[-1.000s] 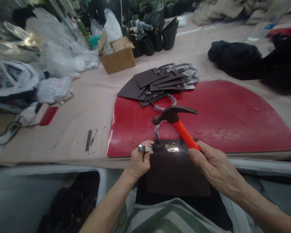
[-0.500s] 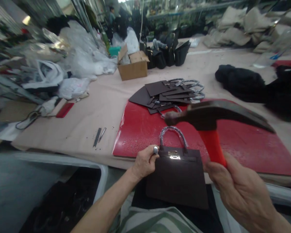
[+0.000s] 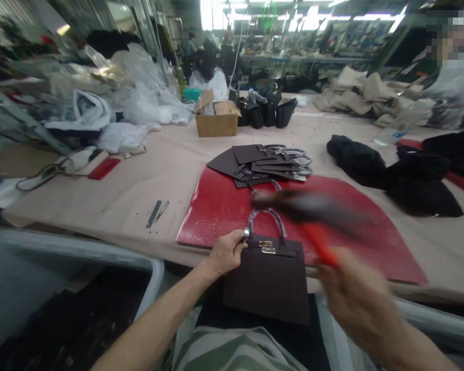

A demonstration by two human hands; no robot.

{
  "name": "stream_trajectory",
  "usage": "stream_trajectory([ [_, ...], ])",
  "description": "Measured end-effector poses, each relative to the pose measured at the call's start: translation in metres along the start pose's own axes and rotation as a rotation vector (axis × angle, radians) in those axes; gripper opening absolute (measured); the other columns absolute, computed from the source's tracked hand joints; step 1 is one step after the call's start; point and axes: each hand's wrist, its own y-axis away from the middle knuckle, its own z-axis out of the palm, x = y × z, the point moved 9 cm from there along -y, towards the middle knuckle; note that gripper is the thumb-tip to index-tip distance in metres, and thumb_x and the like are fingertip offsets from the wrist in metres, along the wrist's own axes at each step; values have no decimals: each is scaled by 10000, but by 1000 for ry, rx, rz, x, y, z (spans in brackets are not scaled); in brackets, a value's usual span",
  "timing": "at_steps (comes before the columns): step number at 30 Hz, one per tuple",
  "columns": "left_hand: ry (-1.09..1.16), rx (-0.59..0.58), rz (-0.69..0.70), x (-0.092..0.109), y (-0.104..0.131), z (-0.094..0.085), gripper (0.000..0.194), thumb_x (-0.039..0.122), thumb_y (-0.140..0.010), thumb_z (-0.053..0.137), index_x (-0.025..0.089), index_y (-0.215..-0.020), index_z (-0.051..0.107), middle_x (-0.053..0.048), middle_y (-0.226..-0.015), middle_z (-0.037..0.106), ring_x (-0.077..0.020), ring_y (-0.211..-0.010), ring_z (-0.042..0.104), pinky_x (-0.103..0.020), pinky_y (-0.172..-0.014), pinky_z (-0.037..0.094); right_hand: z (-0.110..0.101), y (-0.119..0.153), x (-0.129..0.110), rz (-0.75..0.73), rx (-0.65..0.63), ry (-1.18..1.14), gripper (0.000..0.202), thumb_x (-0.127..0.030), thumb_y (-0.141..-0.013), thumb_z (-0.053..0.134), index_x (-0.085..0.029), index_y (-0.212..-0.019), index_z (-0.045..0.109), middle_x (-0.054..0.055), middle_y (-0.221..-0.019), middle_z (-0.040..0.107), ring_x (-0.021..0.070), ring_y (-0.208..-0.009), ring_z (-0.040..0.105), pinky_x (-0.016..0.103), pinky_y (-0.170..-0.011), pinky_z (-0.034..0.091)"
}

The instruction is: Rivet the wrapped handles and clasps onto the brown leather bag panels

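My left hand (image 3: 228, 253) is closed at the top left corner of a dark brown handbag panel (image 3: 268, 286), pinching it by the edge. A shiny round metal piece (image 3: 246, 234) shows at its fingertips; I cannot tell whether it is worn or held. The panel has a plastic-wrapped handle (image 3: 268, 214) and a metal clasp (image 3: 268, 251), and hangs over the table's front edge above my lap. My right hand (image 3: 351, 288), blurred by motion, is wrapped round the red handle of a claw hammer (image 3: 313, 206), whose head is above and right of the bag handle.
A red board (image 3: 209, 211) lies under a pile of similar brown panels (image 3: 263, 162). Two small metal tools (image 3: 158, 212) lie at left. Behind are a cardboard box (image 3: 216, 125) and black bags (image 3: 268, 111). Black pieces (image 3: 358, 159) lie at right; a bin (image 3: 150, 273) stands at lower left.
The hammer has swung lower and is now blurred. My left hand still pinches the panel's corner. The view has tilted up, showing more of the room.
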Motion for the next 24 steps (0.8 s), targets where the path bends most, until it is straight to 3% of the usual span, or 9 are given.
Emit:
stream_trajectory([
  [3,-23,-14,5,-1,1,2,195,106,-874,540,200,-1020,629,-61,-898,707,-210,-843,703,-304,-759,571,41,12,6,52,-164,10,352,-458,-1010,354,-250,-741,445,-28,-490,485,138,-374,396,301,-462,172],
  [7,-2,-8,-2,-5,3,1,214,122,-895,530,197,-1072,626,-78,-994,724,-214,-929,713,-321,-829,583,73,26,56,292,-342,-129,357,-485,-976,345,-246,-759,495,16,-590,575,175,-509,515,302,-515,269],
  [11,18,13,20,-7,5,0,229,144,-920,515,191,-1119,617,-84,-1044,730,-203,-967,717,-325,-868,591,99,37,116,525,-379,-271,424,-488,-949,303,-236,-673,504,16,-583,548,168,-545,505,285,-531,339],
  [15,-18,20,41,-7,6,-1,220,158,-930,510,187,-1120,616,-91,-1063,733,-202,-991,719,-331,-888,594,106,38,156,630,-298,-65,353,-422,-947,388,-186,-783,592,57,-683,586,188,-628,542,295,-588,361],
  [17,-37,21,53,-6,6,-1,211,163,-931,513,185,-1112,618,-94,-1072,734,-203,-1003,719,-333,-895,595,100,27,148,511,-182,73,302,-375,-937,469,-137,-998,645,148,-953,654,239,-829,599,336,-703,420],
  [19,-55,20,61,-6,7,-2,208,167,-932,510,181,-1108,619,-97,-1082,734,-206,-1021,717,-341,-904,595,102,15,123,304,-116,106,376,-362,-912,561,-131,-1201,624,203,-1250,597,301,-1079,571,416,-864,447],
  [21,-76,28,70,-7,7,-2,196,174,-934,508,178,-1093,624,-100,-1083,734,-211,-1029,715,-354,-910,595,116,11,100,151,-154,19,524,-388,-853,674,-155,-1315,587,197,-1395,521,343,-1236,495,486,-985,416],
  [24,-103,44,84,-6,8,-4,159,188,-939,517,176,-1048,632,-99,-1068,737,-217,-1026,717,-369,-917,593,144,16,88,109,-262,-97,677,-407,-747,798,-189,-1352,583,166,-1409,519,357,-1284,462,518,-1045,379],
])
